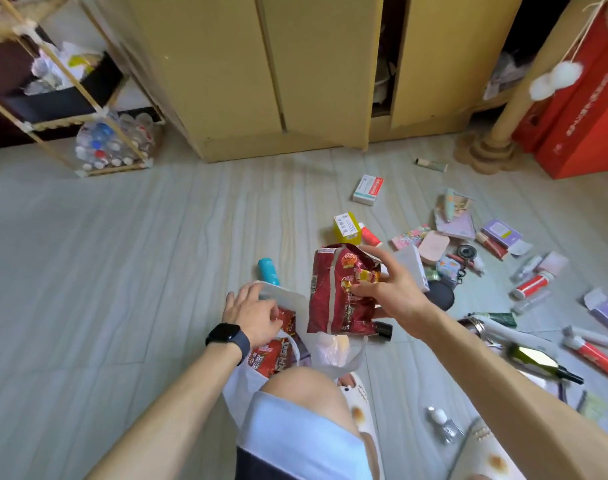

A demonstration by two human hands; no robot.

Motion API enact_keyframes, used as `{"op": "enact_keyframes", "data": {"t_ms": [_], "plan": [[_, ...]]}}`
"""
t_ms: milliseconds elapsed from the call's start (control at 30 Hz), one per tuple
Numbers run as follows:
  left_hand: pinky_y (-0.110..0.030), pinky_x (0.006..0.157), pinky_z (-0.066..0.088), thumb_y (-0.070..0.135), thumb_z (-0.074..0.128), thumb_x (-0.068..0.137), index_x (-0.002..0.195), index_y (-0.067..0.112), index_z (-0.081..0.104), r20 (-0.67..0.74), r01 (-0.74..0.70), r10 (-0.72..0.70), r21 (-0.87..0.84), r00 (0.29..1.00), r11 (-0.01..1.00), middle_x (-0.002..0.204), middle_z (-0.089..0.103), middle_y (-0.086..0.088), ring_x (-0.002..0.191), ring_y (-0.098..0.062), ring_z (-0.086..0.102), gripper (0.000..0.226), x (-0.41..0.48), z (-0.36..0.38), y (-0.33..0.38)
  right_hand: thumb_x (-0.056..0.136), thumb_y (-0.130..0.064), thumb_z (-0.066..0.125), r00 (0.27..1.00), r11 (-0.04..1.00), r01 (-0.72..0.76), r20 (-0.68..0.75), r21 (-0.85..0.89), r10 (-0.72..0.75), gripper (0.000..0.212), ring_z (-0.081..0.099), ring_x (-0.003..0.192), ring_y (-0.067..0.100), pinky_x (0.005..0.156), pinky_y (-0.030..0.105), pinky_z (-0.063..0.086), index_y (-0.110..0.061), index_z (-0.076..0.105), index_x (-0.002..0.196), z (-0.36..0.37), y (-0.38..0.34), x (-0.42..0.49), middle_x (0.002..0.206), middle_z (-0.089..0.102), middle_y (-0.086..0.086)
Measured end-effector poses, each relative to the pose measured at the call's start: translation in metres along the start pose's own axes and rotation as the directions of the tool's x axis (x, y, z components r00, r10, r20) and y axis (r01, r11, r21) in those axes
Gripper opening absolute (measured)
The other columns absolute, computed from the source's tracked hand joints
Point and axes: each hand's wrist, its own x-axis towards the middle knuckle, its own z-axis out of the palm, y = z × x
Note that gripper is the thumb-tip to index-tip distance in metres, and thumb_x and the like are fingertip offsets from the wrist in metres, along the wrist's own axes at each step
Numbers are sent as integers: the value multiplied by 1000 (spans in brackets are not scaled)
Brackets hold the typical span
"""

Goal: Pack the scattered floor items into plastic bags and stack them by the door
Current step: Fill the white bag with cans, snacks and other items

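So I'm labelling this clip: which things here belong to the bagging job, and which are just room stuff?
Job:
white bag, held open by left hand
red snack packet in right hand
teal bottle
yellow box
green bottle

Room stuff:
wardrobe
rack
red boxes

Whole left side of the floor (88, 271) is wide open. Right side's jammed with boxes (368, 189), tubes (533, 285) and a wine bottle (541, 363), barely any gaps.

Home bedrm — wardrobe (295, 74), cat post (503, 133), toiletries (534, 284) on floor.
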Motion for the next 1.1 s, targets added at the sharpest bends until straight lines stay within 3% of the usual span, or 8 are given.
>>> {"op": "enact_keyframes", "data": {"t_ms": [100,300,600,733,833,900,967,1100], "plan": [[-62,112,-1,61,43,89,120,41,63,-8,39,-39,144,999,989,163,4,4,149,-30,-3,42,6,17,1,78,2,71,995,982,86,57,-171,-77,67,70,91,20,85,47,58,-46,55,122,11,9,3,100,71,2],[-67,111,-6,57,45,89,127,37,62,-20,54,-51,260,998,964,164,8,5,150,-26,-6,46,13,24,-5,77,-15,69,968,843,222,211,-490,-132,68,62,107,12,92,33,54,-49,45,131,39,24,7,117,64,-13],[-66,113,1,20,62,84,154,41,-3,-80,79,-57,299,995,951,147,-49,-5,146,-33,-23,98,-4,17,-41,86,-24,58,904,616,350,427,-706,-23,58,61,100,29,75,26,41,-37,39,139,91,27,7,113,67,5],[-50,99,40,16,53,89,150,47,12,69,133,-155,253,986,958,158,-28,-10,133,-38,40,80,-4,-6,-45,86,-19,61,944,760,184,328,-623,40,63,60,99,26,79,29,46,-31,37,142,117,39,20,111,63,5],[-35,80,47,21,47,94,139,37,44,129,160,-184,177,974,971,151,32,-17,105,-30,63,48,-4,-21,-43,86,-18,63,945,891,-59,264,-450,196,73,60,102,20,95,39,51,-28,26,148,124,62,28,119,60,3],[-34,76,48,25,47,93,124,30,60,44,150,-157,130,987,980,121,62,-8,101,-30,65,34,-5,-28,-44,87,-39,60,930,690,-2,252,-724,267,87,40,136,33,113,47,34,-29,5,155,121,82,31,157,25,13],[-35,77,50,22,49,92,118,26,63,-26,151,-149,93,988,984,113,66,-6,101,-30,64,31,-5,-34,-44,87,-55,51,973,359,89,157,-929,166,91,6,148,41,118,56,15,-29,-3,155,107,98,31,163,-11,13],[-37,82,48,30,52,92,131,32,54,13,189,-190,85,982,978,120,58,-7,106,-31,61,39,-16,-35,-45,89,-49,51,973,18,67,61,-998,-224,89,-17,148,35,118,56,1,-23,-2,156,58,102,30,160,-24,16]]}}
